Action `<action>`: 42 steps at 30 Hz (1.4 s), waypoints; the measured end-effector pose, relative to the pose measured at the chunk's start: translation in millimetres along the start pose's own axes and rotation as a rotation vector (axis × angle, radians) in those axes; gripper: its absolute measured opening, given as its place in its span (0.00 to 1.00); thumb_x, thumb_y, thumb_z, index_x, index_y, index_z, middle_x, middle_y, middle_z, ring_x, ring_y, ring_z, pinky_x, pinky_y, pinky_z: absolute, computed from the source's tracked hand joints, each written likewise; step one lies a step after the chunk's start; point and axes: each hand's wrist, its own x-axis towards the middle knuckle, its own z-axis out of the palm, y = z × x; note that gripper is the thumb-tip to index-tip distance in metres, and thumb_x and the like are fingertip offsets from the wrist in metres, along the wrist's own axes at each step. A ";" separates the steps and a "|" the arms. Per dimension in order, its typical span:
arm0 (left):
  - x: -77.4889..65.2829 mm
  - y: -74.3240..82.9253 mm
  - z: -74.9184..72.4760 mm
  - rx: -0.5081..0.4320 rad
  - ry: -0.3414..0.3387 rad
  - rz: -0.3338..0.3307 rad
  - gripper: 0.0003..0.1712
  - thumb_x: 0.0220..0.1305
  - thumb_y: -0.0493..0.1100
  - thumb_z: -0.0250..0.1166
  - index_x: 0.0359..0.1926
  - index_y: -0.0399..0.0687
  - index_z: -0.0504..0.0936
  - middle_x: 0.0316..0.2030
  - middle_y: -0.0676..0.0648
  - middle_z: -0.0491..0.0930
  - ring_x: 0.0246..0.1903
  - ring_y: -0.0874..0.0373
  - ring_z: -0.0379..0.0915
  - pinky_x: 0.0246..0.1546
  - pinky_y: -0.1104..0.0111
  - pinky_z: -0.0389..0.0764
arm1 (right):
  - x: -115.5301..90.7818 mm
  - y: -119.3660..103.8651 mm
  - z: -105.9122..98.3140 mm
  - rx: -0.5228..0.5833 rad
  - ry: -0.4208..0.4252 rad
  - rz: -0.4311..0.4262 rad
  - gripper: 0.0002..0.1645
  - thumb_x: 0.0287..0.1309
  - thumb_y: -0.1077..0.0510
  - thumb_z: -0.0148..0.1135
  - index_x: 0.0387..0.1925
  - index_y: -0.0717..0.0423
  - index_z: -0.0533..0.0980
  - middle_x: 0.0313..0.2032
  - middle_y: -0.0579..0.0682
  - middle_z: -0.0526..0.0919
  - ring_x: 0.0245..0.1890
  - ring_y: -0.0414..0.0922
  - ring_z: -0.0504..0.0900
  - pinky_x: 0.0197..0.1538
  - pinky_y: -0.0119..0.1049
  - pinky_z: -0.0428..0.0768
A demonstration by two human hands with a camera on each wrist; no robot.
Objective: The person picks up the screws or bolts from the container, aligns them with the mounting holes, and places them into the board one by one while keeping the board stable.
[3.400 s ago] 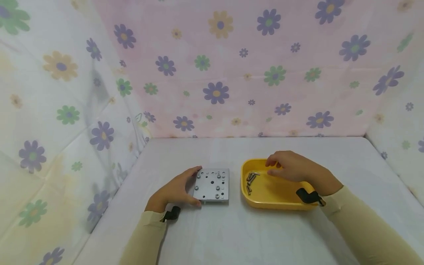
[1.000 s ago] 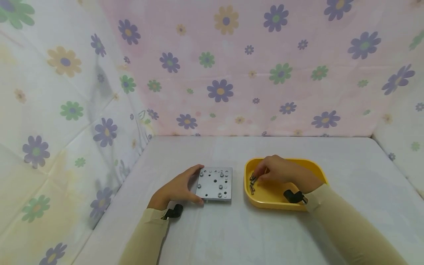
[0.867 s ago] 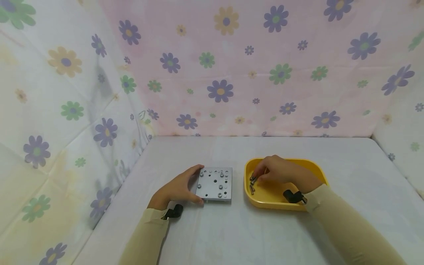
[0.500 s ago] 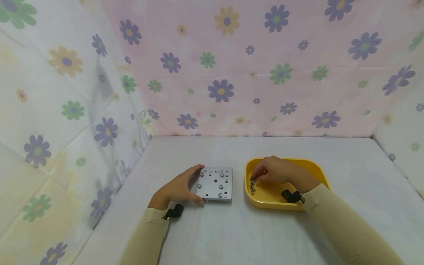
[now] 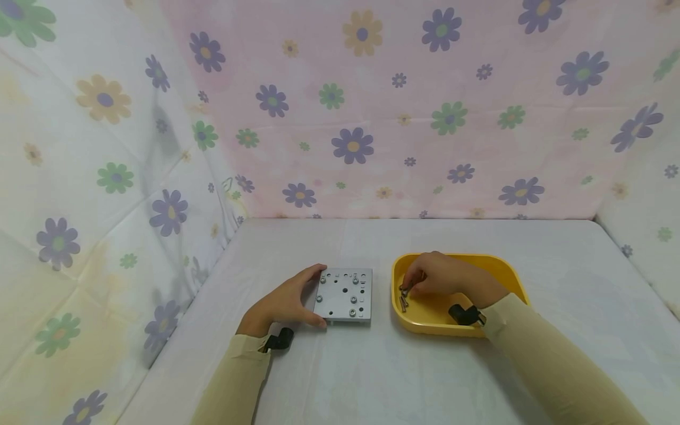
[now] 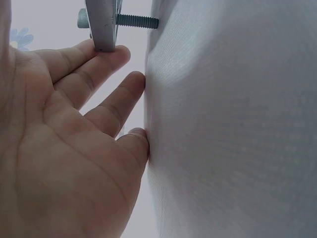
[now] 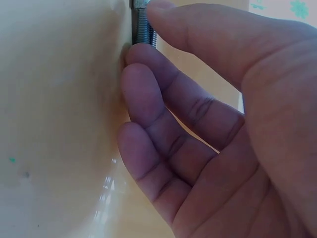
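Note:
A square silver metal plate (image 5: 340,304), with several holes and socket head screws (image 5: 353,300) set in it, stands slightly raised off the table. My left hand (image 5: 283,302) grips its left side, thumb at the near edge and fingertips at the far edge. In the left wrist view a threaded shank (image 6: 138,21) sticks out below the plate (image 6: 103,29). My right hand (image 5: 443,276) is inside a yellow tray (image 5: 451,330), fingers curled, pinching at a socket head screw (image 7: 142,22). Its index fingertip is hidden in the right wrist view. Loose screws (image 5: 404,304) lie just below those fingertips.
Tray and plate stand side by side on a white-covered table (image 5: 340,378), with a gap between them. Flowered cloth (image 5: 372,106) closes off the back and both sides. A black wrist camera (image 5: 464,314) on the right arm hangs over the tray's near wall.
My right hand has come down from above the tray to the screws at its left end, its fingers closing there. Lately it has shifted only slightly. The left hand keeps its grip on the plate.

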 end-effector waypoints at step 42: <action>0.4 -0.5 1.3 -0.078 -0.057 -0.025 0.77 0.32 0.61 0.88 0.81 0.62 0.51 0.80 0.55 0.55 0.81 0.55 0.47 0.79 0.48 0.50 | 11.4 4.3 5.0 0.011 -0.055 -0.006 0.09 0.56 0.61 0.76 0.36 0.43 0.89 0.31 0.41 0.86 0.31 0.41 0.77 0.36 0.33 0.77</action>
